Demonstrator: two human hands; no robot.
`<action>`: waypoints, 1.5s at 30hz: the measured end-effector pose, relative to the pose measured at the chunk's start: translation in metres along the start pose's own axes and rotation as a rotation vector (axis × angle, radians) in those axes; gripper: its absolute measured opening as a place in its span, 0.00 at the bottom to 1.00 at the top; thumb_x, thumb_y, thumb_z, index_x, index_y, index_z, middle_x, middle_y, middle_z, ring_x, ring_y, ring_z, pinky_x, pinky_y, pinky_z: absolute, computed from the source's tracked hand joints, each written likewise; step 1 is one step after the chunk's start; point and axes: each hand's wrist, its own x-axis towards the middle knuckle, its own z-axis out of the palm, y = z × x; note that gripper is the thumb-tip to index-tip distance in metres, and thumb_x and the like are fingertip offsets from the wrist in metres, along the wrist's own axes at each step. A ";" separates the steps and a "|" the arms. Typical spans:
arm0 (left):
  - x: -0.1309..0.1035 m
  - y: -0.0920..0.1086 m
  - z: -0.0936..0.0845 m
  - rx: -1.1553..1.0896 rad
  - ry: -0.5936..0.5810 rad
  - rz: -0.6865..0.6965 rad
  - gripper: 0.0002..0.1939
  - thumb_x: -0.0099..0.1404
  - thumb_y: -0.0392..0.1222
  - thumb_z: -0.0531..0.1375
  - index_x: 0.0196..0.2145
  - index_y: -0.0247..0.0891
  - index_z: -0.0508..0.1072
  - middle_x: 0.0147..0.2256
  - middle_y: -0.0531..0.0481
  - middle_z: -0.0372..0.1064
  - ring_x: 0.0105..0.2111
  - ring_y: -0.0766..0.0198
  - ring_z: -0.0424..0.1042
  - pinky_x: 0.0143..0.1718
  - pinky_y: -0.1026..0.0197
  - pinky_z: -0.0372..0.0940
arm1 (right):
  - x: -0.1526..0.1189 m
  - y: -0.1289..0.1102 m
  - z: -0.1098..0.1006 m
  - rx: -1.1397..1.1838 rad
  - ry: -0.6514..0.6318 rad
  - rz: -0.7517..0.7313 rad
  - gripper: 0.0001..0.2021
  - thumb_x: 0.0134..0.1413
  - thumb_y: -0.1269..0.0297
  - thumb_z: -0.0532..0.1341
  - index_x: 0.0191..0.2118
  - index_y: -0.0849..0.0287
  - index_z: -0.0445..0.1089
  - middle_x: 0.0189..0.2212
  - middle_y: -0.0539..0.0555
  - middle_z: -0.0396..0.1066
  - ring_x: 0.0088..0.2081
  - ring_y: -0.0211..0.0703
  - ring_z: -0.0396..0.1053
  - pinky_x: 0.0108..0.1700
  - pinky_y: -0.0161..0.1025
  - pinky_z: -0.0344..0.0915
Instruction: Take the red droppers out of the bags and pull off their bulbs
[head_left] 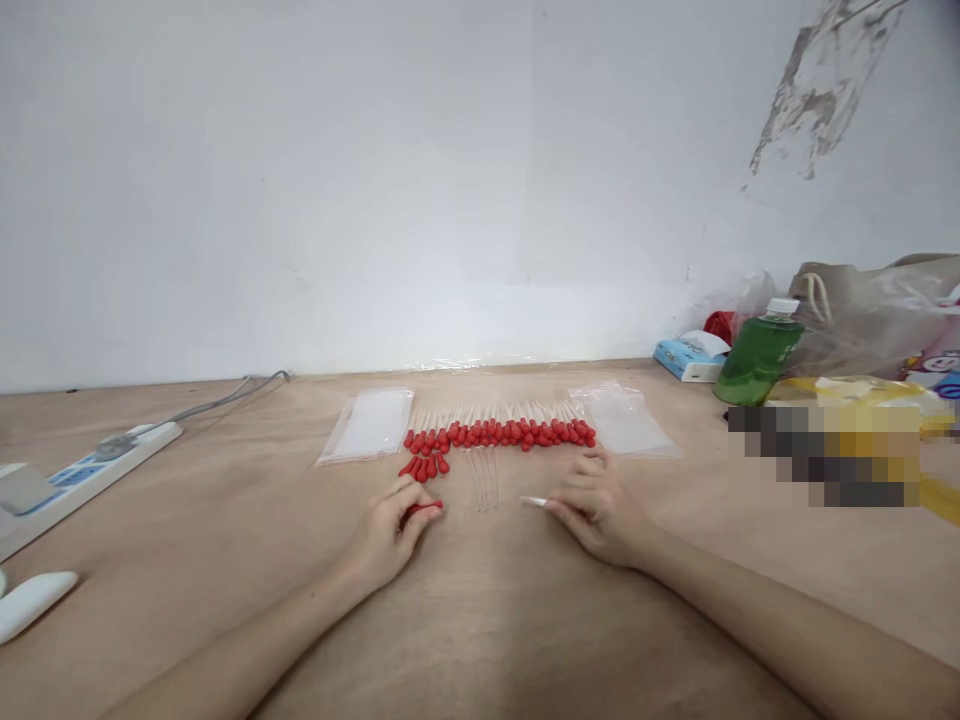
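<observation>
My left hand is closed around a small red rubber piece, its tip showing between thumb and fingers. Opposite it, my right hand pinches a thin clear-and-white tube that points left. Beyond both hands lies a row of droppers with red bulbs, their pale stems toward the wall. Several loose red bulbs lie just past my left hand. A few thin clear tubes rest on the table between the hands.
Clear plastic bags lie left and right of the row. A power strip is at the left, with a white object nearer. At the right stand a tissue pack, a green bottle and plastic bags.
</observation>
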 end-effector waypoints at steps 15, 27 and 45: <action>0.017 -0.070 -0.034 -0.064 0.203 -0.440 0.18 0.58 0.49 0.53 0.41 0.34 0.68 0.29 0.49 0.69 0.28 0.62 0.68 0.29 0.62 0.63 | 0.005 0.005 0.012 -0.033 0.132 0.144 0.10 0.56 0.67 0.50 0.30 0.58 0.67 0.23 0.50 0.69 0.28 0.38 0.63 0.45 0.43 0.50; 0.014 -0.091 -0.021 0.054 0.139 -0.350 0.17 0.59 0.50 0.51 0.38 0.35 0.71 0.37 0.45 0.72 0.34 0.59 0.71 0.36 0.58 0.65 | 0.040 0.002 0.033 -0.278 0.164 0.146 0.11 0.52 0.70 0.53 0.23 0.58 0.69 0.20 0.50 0.71 0.26 0.37 0.64 0.45 0.43 0.46; 0.030 -0.069 -0.031 0.172 0.221 -0.336 0.15 0.58 0.49 0.52 0.33 0.37 0.71 0.32 0.47 0.70 0.29 0.62 0.68 0.31 0.61 0.62 | 0.031 -0.010 0.026 0.030 0.005 0.142 0.14 0.55 0.58 0.53 0.44 0.57 0.65 0.32 0.53 0.71 0.35 0.41 0.65 0.44 0.43 0.50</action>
